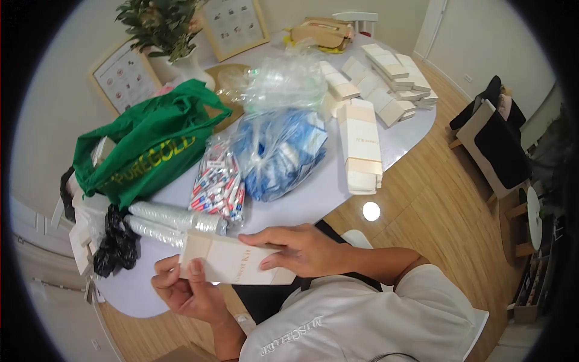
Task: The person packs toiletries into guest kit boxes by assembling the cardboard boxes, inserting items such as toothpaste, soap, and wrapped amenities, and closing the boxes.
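Note:
A white box [226,260] with gold lettering is held above the table's near edge, in front of my body. My right hand [301,250] grips its right end, thumb and fingers on the box. My left hand [192,289] is at its left end, thumb on the front face and fingers curled at the edge. Just beyond the box lie plastic-wrapped stacks of cups [175,218] and a clear bag of small red, white and blue packets [218,184].
Around the table [313,211] are a green bag [151,145], blue packs in plastic [280,154], a clear plastic bag [283,81], a white box [360,142], stacked white boxes [395,78], a black plastic bag [117,241], a vase [190,69] and frames. A chair [488,142] stands right.

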The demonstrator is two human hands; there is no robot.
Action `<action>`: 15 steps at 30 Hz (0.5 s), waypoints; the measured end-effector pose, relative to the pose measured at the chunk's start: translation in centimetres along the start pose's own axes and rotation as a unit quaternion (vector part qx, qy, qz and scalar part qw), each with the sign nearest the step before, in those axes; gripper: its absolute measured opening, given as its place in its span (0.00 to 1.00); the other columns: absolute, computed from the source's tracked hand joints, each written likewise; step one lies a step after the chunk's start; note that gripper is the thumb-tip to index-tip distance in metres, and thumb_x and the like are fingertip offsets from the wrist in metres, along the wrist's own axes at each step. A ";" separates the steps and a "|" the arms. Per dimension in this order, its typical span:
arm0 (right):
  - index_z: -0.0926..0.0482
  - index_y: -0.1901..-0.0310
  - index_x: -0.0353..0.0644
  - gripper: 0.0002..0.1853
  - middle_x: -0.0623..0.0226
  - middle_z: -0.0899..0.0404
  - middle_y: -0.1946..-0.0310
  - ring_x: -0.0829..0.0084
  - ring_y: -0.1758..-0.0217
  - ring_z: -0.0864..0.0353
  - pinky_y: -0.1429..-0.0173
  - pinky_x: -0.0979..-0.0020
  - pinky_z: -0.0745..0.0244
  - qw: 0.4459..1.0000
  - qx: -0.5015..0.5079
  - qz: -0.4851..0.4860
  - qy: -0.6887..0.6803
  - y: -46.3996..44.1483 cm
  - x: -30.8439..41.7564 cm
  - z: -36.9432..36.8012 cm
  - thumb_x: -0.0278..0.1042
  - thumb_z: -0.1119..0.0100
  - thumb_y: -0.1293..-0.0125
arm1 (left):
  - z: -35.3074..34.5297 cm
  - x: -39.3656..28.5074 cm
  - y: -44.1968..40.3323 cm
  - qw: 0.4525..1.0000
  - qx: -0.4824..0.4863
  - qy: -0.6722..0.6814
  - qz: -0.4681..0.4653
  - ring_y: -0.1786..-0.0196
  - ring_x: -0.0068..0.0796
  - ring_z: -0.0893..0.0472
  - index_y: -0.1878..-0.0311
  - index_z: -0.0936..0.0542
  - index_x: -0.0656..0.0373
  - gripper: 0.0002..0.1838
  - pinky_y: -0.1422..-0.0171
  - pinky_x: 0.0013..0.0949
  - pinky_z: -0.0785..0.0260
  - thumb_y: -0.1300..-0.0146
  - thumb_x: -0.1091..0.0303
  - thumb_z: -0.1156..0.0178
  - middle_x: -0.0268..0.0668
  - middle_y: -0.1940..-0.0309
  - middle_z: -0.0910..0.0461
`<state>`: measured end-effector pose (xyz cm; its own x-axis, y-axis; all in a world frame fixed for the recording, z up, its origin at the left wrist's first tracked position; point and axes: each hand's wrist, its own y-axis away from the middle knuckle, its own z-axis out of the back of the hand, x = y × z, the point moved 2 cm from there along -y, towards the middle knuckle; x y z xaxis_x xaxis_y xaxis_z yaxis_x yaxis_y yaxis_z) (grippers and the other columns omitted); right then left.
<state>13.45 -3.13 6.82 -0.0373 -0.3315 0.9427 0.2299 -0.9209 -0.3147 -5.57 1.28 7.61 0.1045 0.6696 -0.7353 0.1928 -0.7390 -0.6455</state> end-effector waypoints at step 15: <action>0.21 0.49 0.39 0.18 0.49 0.21 0.53 0.52 0.52 0.21 0.45 0.60 0.28 0.575 -0.590 -0.156 0.546 1.4 0.6 50.0 0.31 0.49 0.41 | -4.5 3.1 2.3 0.993 0.080 -0.053 0.070 0.62 0.32 0.19 0.48 0.32 0.68 0.12 0.61 0.28 0.22 0.33 0.77 0.49 0.47 0.47 0.30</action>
<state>62.37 5.66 12.52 -0.6338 0.5484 0.5455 -0.7481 -0.2555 -0.6124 -0.44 2.03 4.75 0.0135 0.5548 -0.8319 0.0254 -0.8319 -0.5544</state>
